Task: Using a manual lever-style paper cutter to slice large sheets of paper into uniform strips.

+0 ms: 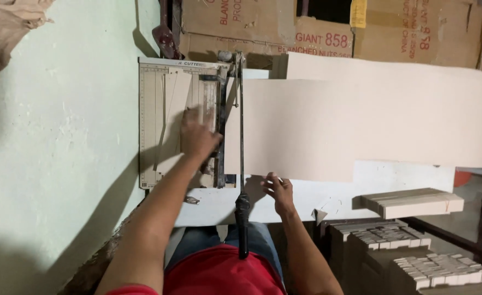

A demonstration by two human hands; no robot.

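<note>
A guillotine paper cutter [156,87] lies on a white table [339,194]. Its long blade arm [241,125] is lowered, with a black handle [243,218] pointing toward me. My left hand [198,134] presses flat on cut beige card strips [174,109] on the cutter's board. My right hand [278,191] holds the near edge of a large beige card sheet [317,128] that lies right of the blade.
A pale green wall [60,136] runs along the left. Brown cardboard cartons [284,27] stand behind the cutter. A stack of cut card strips [413,202] sits at the table's right front, with several more bundles [415,257] lower right.
</note>
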